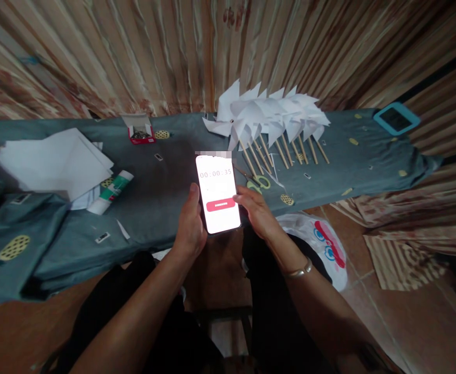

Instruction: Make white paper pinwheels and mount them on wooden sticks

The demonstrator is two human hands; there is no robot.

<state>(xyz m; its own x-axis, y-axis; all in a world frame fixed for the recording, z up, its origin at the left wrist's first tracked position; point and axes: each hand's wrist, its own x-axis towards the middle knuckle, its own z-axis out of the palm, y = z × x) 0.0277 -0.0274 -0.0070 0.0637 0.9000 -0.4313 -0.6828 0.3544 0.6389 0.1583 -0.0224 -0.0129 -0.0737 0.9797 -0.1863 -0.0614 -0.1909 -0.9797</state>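
Observation:
A lit smartphone (219, 219) is held upright over the front edge of the cloth-covered table, its screen showing 00:00:35 above a red button. My left hand (192, 223) grips the phone's left edge, thumb along the side. At the opposite edge, my right hand (254, 212) is closed on the phone, with a finger at the red button's right end. Beyond the phone lie several white paper pinwheels (274, 117) on wooden sticks, overlapping in a row. Scissors (259, 183) with light green handles rest just past my right hand, partly hidden.
White paper sheets (52, 161) and a green-and-white glue stick (113, 191) lie on the left. An open red-and-white box (141, 136) of small metal pieces stands toward the back. A blue-framed device (397, 118) sits far right. A white plastic bag (309, 239) is below the table edge.

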